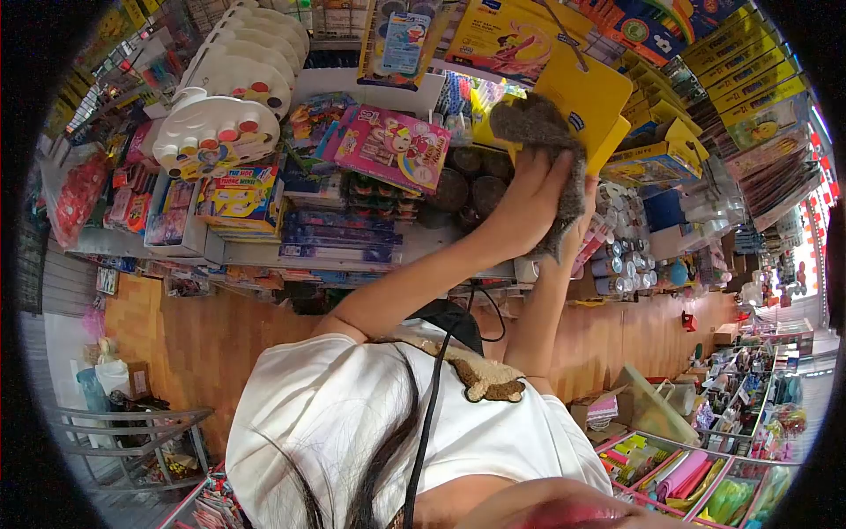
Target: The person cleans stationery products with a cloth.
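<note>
My left hand (539,181) is closed on a fuzzy grey cloth (538,123), pressing it against the face of a yellow hanging pack (582,93). One end of the cloth droops below my fingers. My right hand (588,201) is behind the cloth at the pack's lower edge and appears to grip it; its fingers are mostly hidden. The pack hangs tilted beneath a thin rod or cord, with another yellow piece behind it.
White paint palettes (220,132) hang at the left. A pink box (392,148), dark round jars (467,185) and small lidded bottles (621,264) crowd the shelf. Yellow boxes (656,163) stand at right. Behind me are a metal rail (132,432) and divided bins (679,476).
</note>
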`<action>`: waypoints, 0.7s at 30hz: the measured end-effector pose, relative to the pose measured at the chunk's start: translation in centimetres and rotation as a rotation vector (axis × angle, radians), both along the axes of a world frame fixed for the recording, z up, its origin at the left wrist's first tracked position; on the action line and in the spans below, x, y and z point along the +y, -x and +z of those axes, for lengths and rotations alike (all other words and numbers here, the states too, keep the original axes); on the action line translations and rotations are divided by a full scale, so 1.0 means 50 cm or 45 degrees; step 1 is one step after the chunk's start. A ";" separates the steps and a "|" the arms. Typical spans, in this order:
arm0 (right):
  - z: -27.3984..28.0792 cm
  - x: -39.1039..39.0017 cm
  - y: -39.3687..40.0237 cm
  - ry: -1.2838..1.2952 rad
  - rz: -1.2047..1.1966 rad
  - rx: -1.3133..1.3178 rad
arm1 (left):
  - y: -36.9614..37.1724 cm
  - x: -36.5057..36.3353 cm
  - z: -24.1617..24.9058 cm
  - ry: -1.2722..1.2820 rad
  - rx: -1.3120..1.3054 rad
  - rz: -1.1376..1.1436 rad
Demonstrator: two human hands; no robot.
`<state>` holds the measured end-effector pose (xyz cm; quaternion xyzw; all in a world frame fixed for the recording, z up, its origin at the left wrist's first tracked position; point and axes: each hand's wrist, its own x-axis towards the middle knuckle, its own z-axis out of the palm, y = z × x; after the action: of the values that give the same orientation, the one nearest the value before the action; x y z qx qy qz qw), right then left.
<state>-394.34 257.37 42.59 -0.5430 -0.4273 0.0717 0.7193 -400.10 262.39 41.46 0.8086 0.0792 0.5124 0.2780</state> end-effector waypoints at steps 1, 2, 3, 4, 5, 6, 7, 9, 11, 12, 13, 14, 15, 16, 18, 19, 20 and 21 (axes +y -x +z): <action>0.006 -0.007 -0.001 0.085 -0.059 -0.078 | 0.002 0.002 0.024 0.052 -0.052 -0.048; 0.022 -0.012 0.011 0.120 -0.147 -0.354 | -0.005 0.011 0.043 0.105 -0.104 -0.097; 0.016 -0.015 0.009 0.125 -0.172 -0.401 | -0.017 0.021 0.053 0.156 -0.157 -0.147; 0.007 -0.014 0.005 0.127 -0.194 -0.450 | -0.042 0.032 0.054 0.056 -0.201 0.002; 0.002 -0.013 0.003 0.127 -0.215 -0.498 | -0.067 0.052 0.058 0.150 -0.210 -0.036; 0.004 -0.010 0.008 0.130 -0.211 -0.423 | -0.093 0.079 0.063 0.244 -0.218 -0.073; 0.006 -0.006 0.019 0.137 -0.207 -0.348 | -0.114 0.105 0.065 0.340 -0.224 -0.111; 0.012 -0.002 0.035 0.152 -0.203 -0.196 | -0.147 0.161 0.072 1.101 -0.203 -0.663; 0.013 0.003 0.037 0.151 -0.249 -0.291 | -0.151 0.169 0.060 1.521 -0.219 -1.004; 0.013 0.005 0.038 0.144 -0.292 -0.353 | -0.138 0.156 0.049 1.562 -0.257 -1.067; 0.014 0.008 0.036 0.134 -0.334 -0.418 | -0.128 0.139 0.039 1.598 -0.297 -1.131; 0.013 0.011 0.030 0.117 -0.345 -0.440 | -0.124 0.116 0.019 1.599 -0.412 -1.076; 0.007 0.010 0.020 0.105 -0.357 -0.458 | -0.147 0.105 -0.047 1.434 -0.379 -0.970; 0.005 0.009 0.011 0.091 -0.370 -0.477 | -0.119 0.073 -0.052 1.310 -0.354 -0.871; 0.016 0.000 0.009 0.097 -0.265 -0.366 | -0.060 0.009 -0.057 1.075 -0.305 -0.648; 0.020 -0.007 0.004 0.103 -0.215 -0.309 | -0.020 -0.017 -0.025 0.758 -0.223 -0.381; -0.023 -0.011 -0.037 -0.040 0.049 0.153 | -0.009 -0.016 0.006 0.763 -0.187 -0.409; -0.025 -0.002 -0.034 -0.032 -0.048 0.065 | 0.000 -0.016 0.032 0.773 -0.148 -0.438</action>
<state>-392.66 257.29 41.32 -0.5398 -0.3993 0.0666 0.7381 -400.08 261.60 43.05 0.6601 0.0745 0.4565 0.5918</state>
